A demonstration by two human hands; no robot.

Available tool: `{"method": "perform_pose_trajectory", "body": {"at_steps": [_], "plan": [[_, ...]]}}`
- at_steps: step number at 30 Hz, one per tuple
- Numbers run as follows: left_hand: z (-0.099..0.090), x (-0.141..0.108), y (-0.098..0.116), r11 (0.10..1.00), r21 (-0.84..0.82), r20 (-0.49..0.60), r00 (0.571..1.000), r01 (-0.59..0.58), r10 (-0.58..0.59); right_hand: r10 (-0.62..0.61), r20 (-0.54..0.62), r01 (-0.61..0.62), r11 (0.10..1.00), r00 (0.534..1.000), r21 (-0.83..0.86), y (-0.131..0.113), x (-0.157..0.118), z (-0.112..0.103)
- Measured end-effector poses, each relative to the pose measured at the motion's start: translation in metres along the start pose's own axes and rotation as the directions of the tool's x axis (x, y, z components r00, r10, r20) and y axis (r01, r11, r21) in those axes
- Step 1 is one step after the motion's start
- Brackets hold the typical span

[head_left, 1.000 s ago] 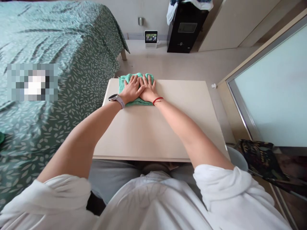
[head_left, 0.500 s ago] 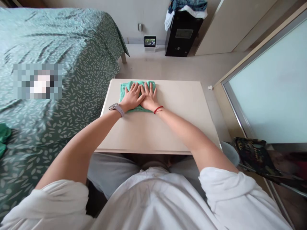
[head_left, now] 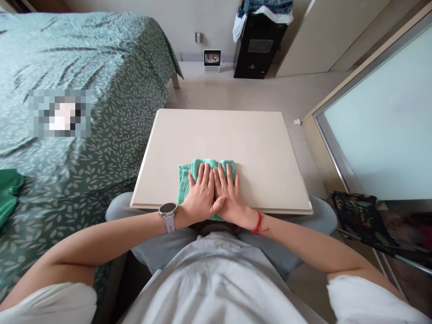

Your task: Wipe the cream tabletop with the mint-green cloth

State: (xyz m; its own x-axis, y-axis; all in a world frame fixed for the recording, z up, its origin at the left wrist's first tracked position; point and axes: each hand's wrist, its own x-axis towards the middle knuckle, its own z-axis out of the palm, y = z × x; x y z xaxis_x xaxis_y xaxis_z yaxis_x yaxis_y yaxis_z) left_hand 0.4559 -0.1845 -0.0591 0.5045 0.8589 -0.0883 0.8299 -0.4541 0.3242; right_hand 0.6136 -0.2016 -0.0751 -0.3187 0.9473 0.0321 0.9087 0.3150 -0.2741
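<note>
A folded green cloth lies at the near edge of a pale tabletop, its lower part hanging at the edge. My left hand rests flat on it, fingers stretched forward. Beside it, my right hand presses on the cloth's right part, also flat. The left thumb overlaps the right hand. A watch is on my left wrist, and a red cord bracelet is on my right. My palms hide much of the cloth's middle.
On the left stands a bed with a leaf-patterned green cover and a green fabric piece. A small screen device and a black cabinet stand on the floor by the wall. A frosted panel is at right.
Both hands have pulled the green cloth from the far left part of the tabletop back to the near edge, shifting slightly right. My elbows have bent outward.
</note>
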Motion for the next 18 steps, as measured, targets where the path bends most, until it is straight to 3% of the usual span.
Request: {"method": "perform_pose_trajectory", "body": {"at_steps": [4,13,18], "plan": [[-0.009,0.041,-0.013,1.000,-0.018,-0.003,1.000,-0.020,0.020,0.046,0.014,-0.046,0.999,0.999,0.023,0.018,0.035,-0.004],[-0.049,0.192,-0.062,0.998,-0.012,-0.118,0.991,0.057,-0.058,0.095,0.059,-0.091,0.994,0.994,-0.068,0.083,0.196,-0.023],[-0.063,0.243,-0.079,0.998,0.025,-0.160,0.985,0.064,-0.059,0.086,0.034,-0.085,0.996,0.996,-0.019,0.106,0.255,-0.029]]}}
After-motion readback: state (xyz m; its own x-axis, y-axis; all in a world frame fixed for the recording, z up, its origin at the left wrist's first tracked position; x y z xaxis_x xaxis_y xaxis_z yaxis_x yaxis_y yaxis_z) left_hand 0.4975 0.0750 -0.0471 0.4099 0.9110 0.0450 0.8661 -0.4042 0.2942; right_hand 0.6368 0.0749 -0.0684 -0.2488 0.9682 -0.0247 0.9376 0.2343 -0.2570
